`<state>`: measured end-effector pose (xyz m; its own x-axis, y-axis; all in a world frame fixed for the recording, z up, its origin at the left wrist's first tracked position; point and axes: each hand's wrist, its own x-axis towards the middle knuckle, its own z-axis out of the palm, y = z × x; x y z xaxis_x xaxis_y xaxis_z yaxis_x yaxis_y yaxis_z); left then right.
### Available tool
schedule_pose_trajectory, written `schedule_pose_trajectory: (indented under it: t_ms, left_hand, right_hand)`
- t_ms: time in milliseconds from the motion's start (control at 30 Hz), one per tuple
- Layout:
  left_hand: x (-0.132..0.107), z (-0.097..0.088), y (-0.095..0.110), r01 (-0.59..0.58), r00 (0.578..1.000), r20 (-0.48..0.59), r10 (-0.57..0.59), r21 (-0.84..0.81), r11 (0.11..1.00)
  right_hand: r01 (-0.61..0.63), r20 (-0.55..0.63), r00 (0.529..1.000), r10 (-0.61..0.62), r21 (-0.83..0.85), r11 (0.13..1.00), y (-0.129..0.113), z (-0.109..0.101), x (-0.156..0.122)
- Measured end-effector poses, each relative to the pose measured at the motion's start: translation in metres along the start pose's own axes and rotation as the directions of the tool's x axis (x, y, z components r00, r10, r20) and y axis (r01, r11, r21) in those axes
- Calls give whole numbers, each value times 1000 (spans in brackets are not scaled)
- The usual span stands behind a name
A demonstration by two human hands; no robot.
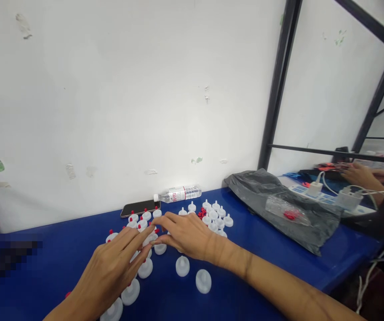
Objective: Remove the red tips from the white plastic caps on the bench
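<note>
1. Left hand (112,261): grip clamped on a white cap (149,239), the cap held between thumb and fingers just above the worktop (245,285)
2. Right hand (187,232): thumb and forefinger curved around the near side of that same cap, at its red tip (156,230); whether this grip is pressed on the tip cannot be told
3. Fingertips of the two hands meet, or nearly meet, at the cap
4. Red-tipped caps (145,268) stand in a loose group beyond and beneath the left hand, partly covered by it
5. Plain white caps (213,215) are clustered beyond the right wrist, with loose red pieces (202,214) beside them; two single caps (203,281) sit apart, nearer the wearer
6. At the wall: a dark phone (140,208), and a clear bottle (178,194) lying on its side, its neck end by the phone
7. To the right: a dark plastic bag (255,189) bearing a clear packet (280,208) with red pieces inside; a power strip (300,192) lies beyond
</note>
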<state>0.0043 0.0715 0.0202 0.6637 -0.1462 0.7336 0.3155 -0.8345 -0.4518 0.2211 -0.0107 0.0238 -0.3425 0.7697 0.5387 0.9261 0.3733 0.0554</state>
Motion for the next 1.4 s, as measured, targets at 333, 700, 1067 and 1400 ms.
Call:
schedule_pose_trajectory:
  t_ms: [333, 700, 1067, 1400]
  left_hand:
    - [-1, -2, 0, -49, 999, 31, 44, 162, 986]
    - [-6, 0, -2, 9, 995, 94, -19, 106, 994]
    - [11, -8, 16, 165, 985, 3, -172, -296, 941]
    - [1, -13, -5, 321, 942, 44, -332, -394, 861]
  right_hand:
    - [42, -14, 999, -43, -35, 998, 3, 1, 1]
    - [88, 65, 994, -85, -55, 995, -10, -5, -2]
    - [227, 54, 971, -233, 107, 968, 7, -7, -1]
    - [-357, -132, 921, 367, 94, 929, 98, -53, -6]
